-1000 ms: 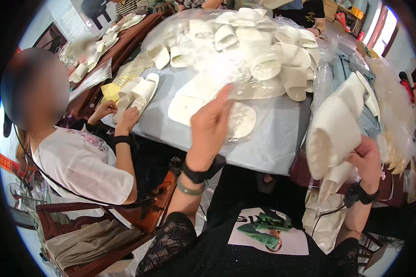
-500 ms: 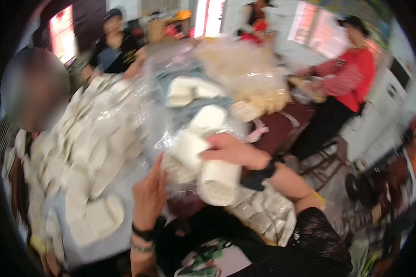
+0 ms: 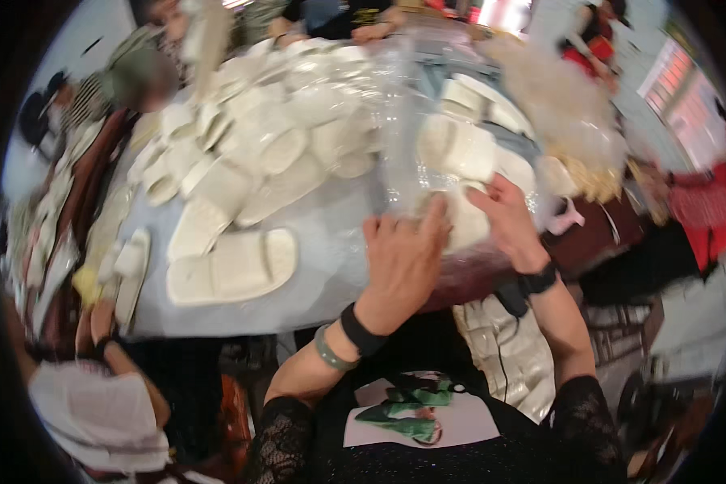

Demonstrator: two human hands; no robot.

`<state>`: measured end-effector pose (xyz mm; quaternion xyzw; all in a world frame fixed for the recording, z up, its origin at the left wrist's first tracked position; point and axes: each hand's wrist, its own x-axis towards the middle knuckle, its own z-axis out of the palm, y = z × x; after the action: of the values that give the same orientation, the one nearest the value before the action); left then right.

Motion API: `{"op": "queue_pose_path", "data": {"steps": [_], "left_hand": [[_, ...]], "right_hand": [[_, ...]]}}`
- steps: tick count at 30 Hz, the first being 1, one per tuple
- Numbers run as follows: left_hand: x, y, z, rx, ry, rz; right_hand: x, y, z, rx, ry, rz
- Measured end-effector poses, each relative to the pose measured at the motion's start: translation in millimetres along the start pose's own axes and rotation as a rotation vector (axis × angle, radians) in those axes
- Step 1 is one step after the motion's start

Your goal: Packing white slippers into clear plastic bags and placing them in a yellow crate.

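Note:
A white slide slipper (image 3: 466,219) stands in front of me at the table's near edge. My right hand (image 3: 515,222) grips it from the right, thumb on its near face. My left hand (image 3: 403,262) is at its left side, fingers apart and back of the hand up. Motion blurs its fingertips, which are at or beside the slipper. Just beyond lies another white slide (image 3: 458,149), with more pale slides (image 3: 484,105) on blue-grey cloth farther back. Clear plastic film (image 3: 399,137) spreads left of these.
A large heap of white slides (image 3: 298,121) covers the table's left half. A single slide (image 3: 234,266) lies nearer on the grey tabletop (image 3: 331,266). Bagged beige pieces (image 3: 573,121) sit at right. Below is a sack of white pieces (image 3: 512,355). Co-workers stand around; one's hands (image 3: 97,323) are at left.
The view has swung left, so the scene sits farther right. My left hand has come from beside the slippers to the one in my right hand. The white pieces between my hands have shifted.

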<state>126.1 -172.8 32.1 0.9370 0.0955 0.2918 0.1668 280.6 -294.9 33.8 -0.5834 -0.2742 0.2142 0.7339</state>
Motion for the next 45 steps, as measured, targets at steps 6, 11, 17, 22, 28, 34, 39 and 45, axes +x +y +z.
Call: {"op": "queue_pose_path", "data": {"steps": [6,11,17,22,28,34,39,45], "left_hand": [[-4,-21,0,0.077,0.375,0.080],[-8,-23,3,-0.261,0.024,0.405],[-5,-9,6,-0.524,-0.030,0.630],[-6,-19,-12,-0.492,-0.033,0.574],[-6,-17,-27,-0.463,-0.162,0.644],[-23,-24,-46,-0.654,-0.556,0.693],[-58,-15,-56,-0.692,-0.640,0.677],[-73,-43,-72,-0.798,-0.646,0.443]], "right_hand": [[-14,15,29,-0.011,-0.075,0.090],[-32,20,47,0.202,-0.083,0.207],[-10,18,87,0.122,-0.171,0.096],[-1,28,118,0.080,-0.185,0.004],[-2,40,133,0.076,-0.135,-0.098],[4,41,149,0.346,0.049,-0.012],[-8,36,170,0.659,0.092,0.014],[-2,87,188,0.630,0.085,0.291]]}}
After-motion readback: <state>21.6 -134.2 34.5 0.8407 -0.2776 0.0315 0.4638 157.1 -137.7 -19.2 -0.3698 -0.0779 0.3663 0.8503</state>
